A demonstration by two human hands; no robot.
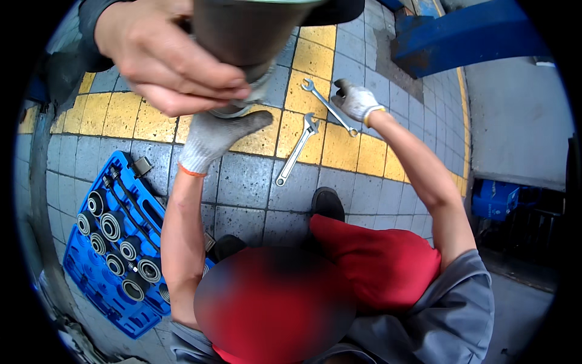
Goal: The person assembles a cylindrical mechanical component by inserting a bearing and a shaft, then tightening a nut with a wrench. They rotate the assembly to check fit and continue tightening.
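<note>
My left hand, in a whitish knit glove with a grey palm, is at the lower end of a dark grey cylinder with a narrower foot. Its thumb sticks out to the right; its fingers are hidden behind the cylinder and another person's hand. That person's bare hand grips the cylinder from the left. On the right, my gloved right hand is open, fingers apart, just beside the shaft of a combination wrench. Whether it touches the wrench I cannot tell. An adjustable wrench lies nearer me on the floor.
To my left lies an open blue tool case with several round metal cups and two dark threaded rods. A blue steel beam rises at the far right. A blue box stands at the right. Yellow tile bands cross the grey floor.
</note>
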